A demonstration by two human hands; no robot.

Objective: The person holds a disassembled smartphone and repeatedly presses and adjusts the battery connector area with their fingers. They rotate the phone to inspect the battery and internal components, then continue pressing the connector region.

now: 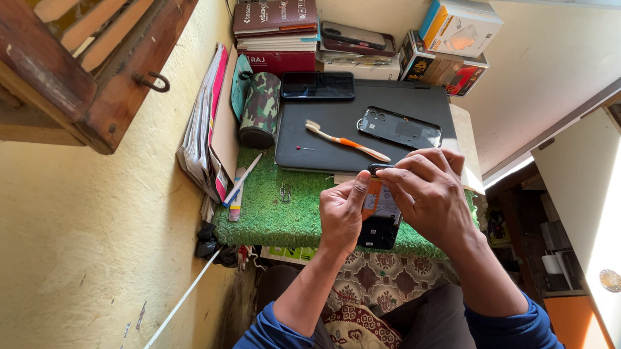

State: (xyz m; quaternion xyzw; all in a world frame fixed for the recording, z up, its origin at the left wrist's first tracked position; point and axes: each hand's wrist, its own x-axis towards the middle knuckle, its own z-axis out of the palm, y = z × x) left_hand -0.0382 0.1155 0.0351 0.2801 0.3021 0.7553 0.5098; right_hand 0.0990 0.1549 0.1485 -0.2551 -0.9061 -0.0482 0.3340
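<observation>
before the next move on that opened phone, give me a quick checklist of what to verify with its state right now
1. Opened black phone with orange inner parts held by both hands: ok, left hand grips its left edge and right hand covers its top.
2. Phone over the green artificial-grass mat: ok.
3. Removed black back cover kept apart: ok, lying on the black flat slab.
4. White and orange toothbrush within sight: ok, beside the cover.
5. Small red-headed pin secure: cannot tell, it lies loose on the slab.
6. What the right fingertips pinch: cannot tell, hidden.
</observation>
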